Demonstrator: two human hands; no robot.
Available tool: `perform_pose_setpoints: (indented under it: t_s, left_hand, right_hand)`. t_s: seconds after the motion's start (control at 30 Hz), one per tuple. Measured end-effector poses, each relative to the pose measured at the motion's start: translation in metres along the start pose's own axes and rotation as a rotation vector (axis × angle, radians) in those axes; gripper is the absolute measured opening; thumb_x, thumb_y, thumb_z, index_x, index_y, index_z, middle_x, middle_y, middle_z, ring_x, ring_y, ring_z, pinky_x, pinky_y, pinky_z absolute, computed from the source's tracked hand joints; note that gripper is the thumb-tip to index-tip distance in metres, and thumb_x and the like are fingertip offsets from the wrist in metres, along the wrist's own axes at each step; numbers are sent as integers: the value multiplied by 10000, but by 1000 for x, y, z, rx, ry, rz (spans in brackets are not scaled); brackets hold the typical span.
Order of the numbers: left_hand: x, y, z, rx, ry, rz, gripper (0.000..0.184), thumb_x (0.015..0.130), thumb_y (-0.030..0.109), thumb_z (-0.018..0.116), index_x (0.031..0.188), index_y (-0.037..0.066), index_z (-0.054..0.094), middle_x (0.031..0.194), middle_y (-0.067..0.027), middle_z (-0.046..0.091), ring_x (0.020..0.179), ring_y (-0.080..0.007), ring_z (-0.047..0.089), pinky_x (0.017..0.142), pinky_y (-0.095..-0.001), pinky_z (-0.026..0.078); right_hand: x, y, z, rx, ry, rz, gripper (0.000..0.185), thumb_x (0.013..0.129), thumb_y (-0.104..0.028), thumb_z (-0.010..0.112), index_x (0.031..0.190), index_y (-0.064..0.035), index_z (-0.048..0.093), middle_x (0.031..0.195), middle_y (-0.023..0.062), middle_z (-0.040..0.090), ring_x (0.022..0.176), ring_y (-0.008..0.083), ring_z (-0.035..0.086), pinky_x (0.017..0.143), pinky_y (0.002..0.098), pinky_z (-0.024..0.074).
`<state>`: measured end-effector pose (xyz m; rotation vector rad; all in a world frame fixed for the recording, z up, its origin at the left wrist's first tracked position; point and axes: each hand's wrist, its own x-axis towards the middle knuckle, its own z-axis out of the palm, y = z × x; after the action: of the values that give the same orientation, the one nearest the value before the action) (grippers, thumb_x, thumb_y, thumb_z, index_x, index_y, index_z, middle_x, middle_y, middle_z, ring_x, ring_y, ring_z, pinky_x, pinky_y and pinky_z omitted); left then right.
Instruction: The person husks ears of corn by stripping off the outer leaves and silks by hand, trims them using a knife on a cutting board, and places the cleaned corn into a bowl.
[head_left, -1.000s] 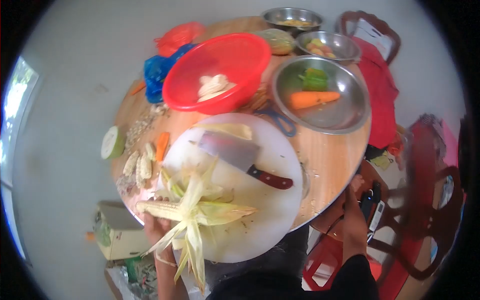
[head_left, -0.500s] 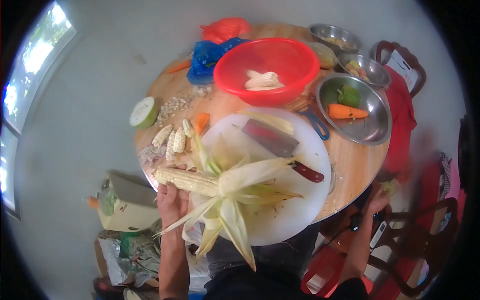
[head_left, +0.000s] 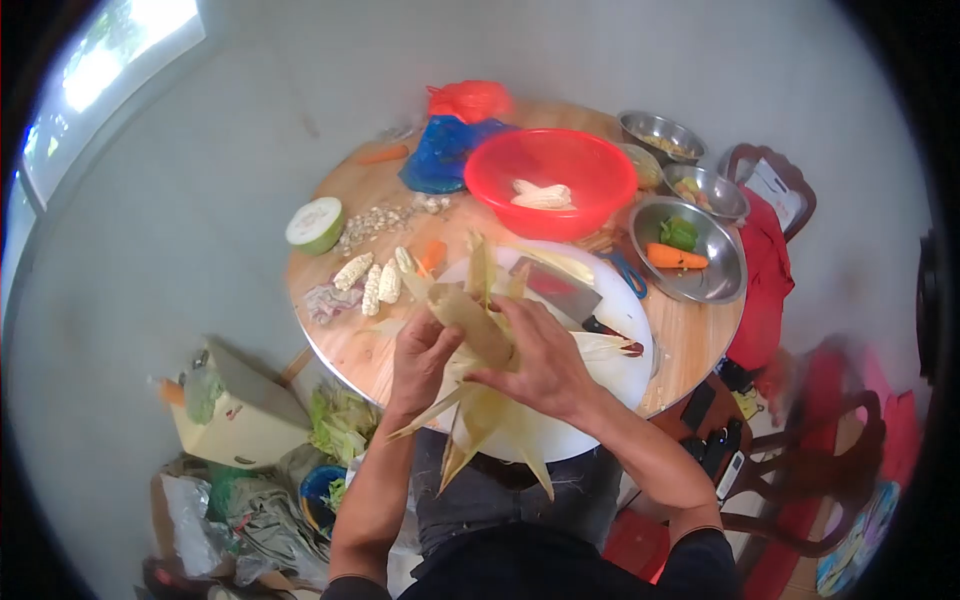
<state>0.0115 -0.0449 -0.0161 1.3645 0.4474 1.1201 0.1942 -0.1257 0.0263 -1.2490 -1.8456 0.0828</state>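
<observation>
An ear of corn, pale and blurred, is held between my two hands over the white round cutting board. My left hand is closed on the ear's left side. My right hand wraps its right side, where peeled-back husk leaves spread out and hang toward me. Behind my right hand a cleaver lies on the board, its handle partly covered by husk. Left of the board are several small pale corn ears.
A red basin with corn cobs stands at the back of the round wooden table. On the right, a steel bowl holds a carrot and a green pepper. A cut green gourd sits at the left edge, near scattered garlic.
My right hand has come up from beside the table to the corn, dropping the bit of husk it held. My left hand has moved right with the ear, which now tilts differently.
</observation>
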Motion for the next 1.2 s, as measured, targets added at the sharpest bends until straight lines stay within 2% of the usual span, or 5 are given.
perform_pose_setpoints:
  t_s: [0.37,0.53,0.7,0.87,1.2]
  left_hand:
    - [-1,-3,-26,528,172,154,292,1089,205,515,1182,-42,640,977,-86,704,870,-142,670,770,-283,554]
    - [8,-14,-44,322,272,50,283,1088,217,509,1065,-32,642,877,-61,679,722,-136,654,619,-274,544]
    - [18,1,-35,294,286,75,232,1070,200,524,1055,-9,625,814,-79,672,685,-169,649,572,-305,515]
    - [36,16,-25,1112,-6,318,171,979,200,640,1040,40,631,784,-198,654,698,-362,659,572,-426,495]
    - [22,-18,-31,1168,-302,368,138,957,182,646,890,63,629,718,-169,660,696,-381,669,605,-460,510]
  right_hand:
    - [-8,33,53,79,-234,343,672,787,-295,831,1346,-33,567,1183,209,673,1108,367,655,967,417,503]
    - [-13,40,49,291,-162,460,573,843,-223,800,1308,30,583,1105,170,719,1012,210,675,923,343,517]
    - [-12,41,43,298,-225,521,622,834,-289,791,1337,13,583,1182,221,699,1100,293,686,963,381,510]
    - [-16,38,46,286,-197,400,606,838,-251,795,1331,26,575,1172,226,699,1087,304,688,958,383,511]
    - [-30,60,42,532,-128,459,584,875,-255,784,1336,30,566,1182,158,692,1101,196,629,998,348,476]
